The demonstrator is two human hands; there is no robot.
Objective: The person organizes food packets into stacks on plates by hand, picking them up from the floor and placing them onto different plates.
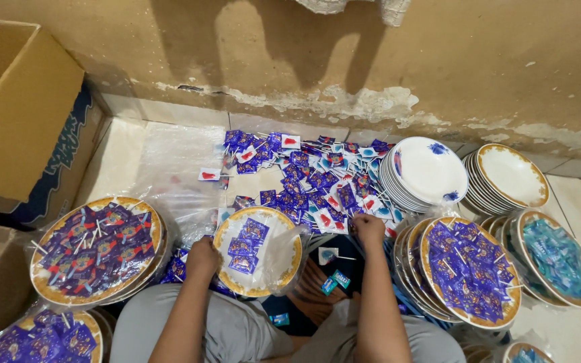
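Plate stacks (425,171) flank both sides; bare tile (119,151) free far-left.

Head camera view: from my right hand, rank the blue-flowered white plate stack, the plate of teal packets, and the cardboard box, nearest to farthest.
From the right hand:
1. blue-flowered white plate stack, just up and right.
2. plate of teal packets, far right.
3. cardboard box, far left.

A pale tiled floor (119,158) carries everything. A loose heap of purple wrapped lollipops (307,178) lies on it by the wall, with a sheet of clear plastic (176,161) just left of it. Stacks of white plates (425,173) stand to the right, a cardboard box (25,121) at the far left
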